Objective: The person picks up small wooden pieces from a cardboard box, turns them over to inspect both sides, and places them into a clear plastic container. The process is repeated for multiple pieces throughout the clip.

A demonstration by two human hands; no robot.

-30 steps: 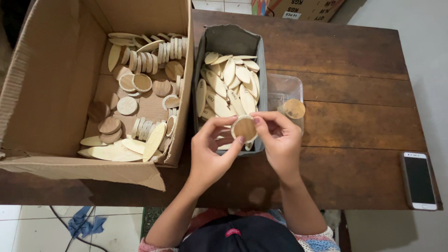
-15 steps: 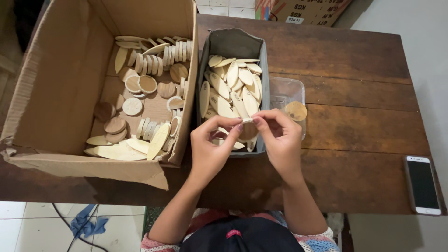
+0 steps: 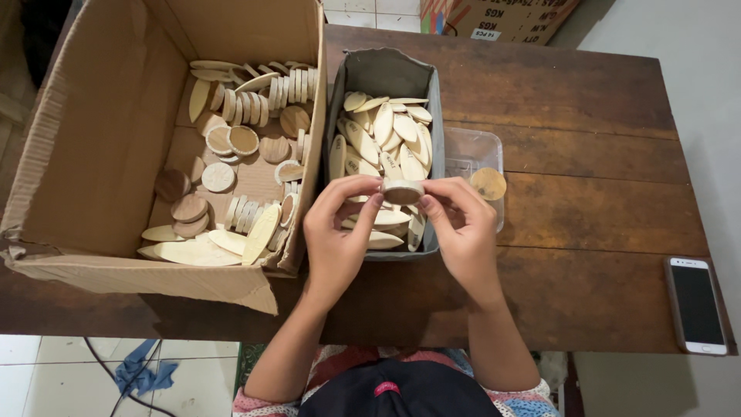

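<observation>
Both hands hold a small round wooden disc (image 3: pixel 403 191) edge-on over a grey box (image 3: pixel 383 71). My left hand (image 3: pixel 337 232) pinches its left side with thumb and fingers. My right hand (image 3: pixel 461 225) pinches its right side. The grey box is filled with several pale oval wooden pieces (image 3: pixel 384 139). A large cardboard box (image 3: pixel 100 131) to the left holds several round wooden discs (image 3: pixel 231 140) and oval pieces, some stacked on edge.
A clear plastic container (image 3: pixel 472 148) with one round wooden disc (image 3: pixel 488 184) on its rim sits right of the grey box. A white-framed phone (image 3: pixel 695 305) lies at the dark wooden table's (image 3: pixel 602 116) right front. Another cardboard box (image 3: pixel 502 15) stands behind the table.
The disc lay flat-faced between my fingers a second ago; it has been turned on edge and lifted slightly, with both hands still pinching it above the grey box.
</observation>
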